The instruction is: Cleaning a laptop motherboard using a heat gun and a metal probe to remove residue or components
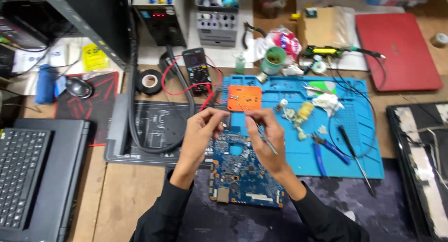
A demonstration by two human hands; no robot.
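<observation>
A blue circuit board [242,172] lies on the bench in front of me, partly on the blue work mat [359,125]. My right hand [268,139] hovers over the board's top edge and grips thin metal tweezers [254,121], tips pointing up-left toward an orange plastic block [244,97]. My left hand [200,130] is raised beside it, fingers pinched together near a dark probe tip [215,98]; whether it holds something small I cannot tell. Both sleeves are black.
A multimeter [198,70] with red leads sits behind my hands, next to a tape roll [150,81]. Blue-handled pliers [326,148] and a screwdriver [353,151] lie on the mat. An open laptop [28,172] is at left, a red laptop [396,51] at back right.
</observation>
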